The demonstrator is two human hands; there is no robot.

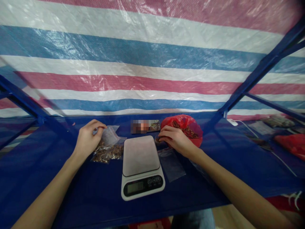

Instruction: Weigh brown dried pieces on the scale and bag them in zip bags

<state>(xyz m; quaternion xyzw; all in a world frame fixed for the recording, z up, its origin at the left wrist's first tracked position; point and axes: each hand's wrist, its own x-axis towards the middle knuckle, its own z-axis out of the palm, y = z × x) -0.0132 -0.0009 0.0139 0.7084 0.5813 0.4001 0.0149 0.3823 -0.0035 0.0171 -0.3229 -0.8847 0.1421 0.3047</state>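
Note:
My left hand (89, 136) is closed, thumb and fingers pinching the upper part of a clear zip bag (110, 136). Below it lie clear bags of brown dried pieces (107, 153), left of a white digital kitchen scale (141, 156). Nothing rests on the scale's plate. To the scale's right, my right hand (175, 138) is closed, its fingertips down by the plate's far corner; what they hold is hidden. Just behind that hand sits an open red plastic bag (182, 125) with more brown pieces. A flat clear bag (172, 167) lies beneath the right wrist.
A phone-like flat object (153, 125), partly pixelated, lies behind the scale. Blue metal struts (247, 76) slant up on both sides of the blue table (95, 197). Striped plastic sheeting (133, 63) hangs at the back. Another red bag (292, 144) and a white cable (250, 130) are at right.

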